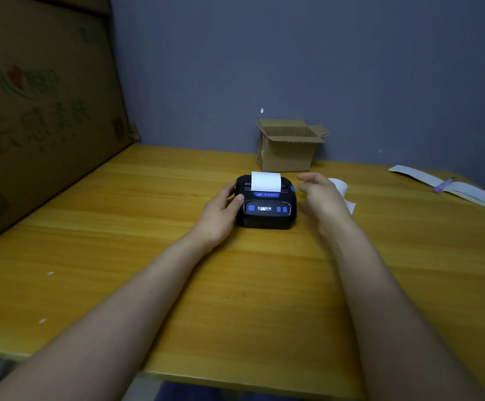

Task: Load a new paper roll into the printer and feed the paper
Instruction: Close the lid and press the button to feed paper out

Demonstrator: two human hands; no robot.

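A small black printer with blue buttons and a lit display sits on the yellow wooden table. Its lid is down, and a white strip of paper sticks up out of the slot at its back. My left hand grips the printer's left side, thumb on its top. My right hand hovers just right of the printer, fingers apart and holding nothing. Behind that hand lies a white paper roll with a loose end, partly hidden.
An open cardboard box stands behind the printer against the grey wall. A large cardboard sheet leans along the table's left side. Long white paper strips with a purple item lie at the far right.
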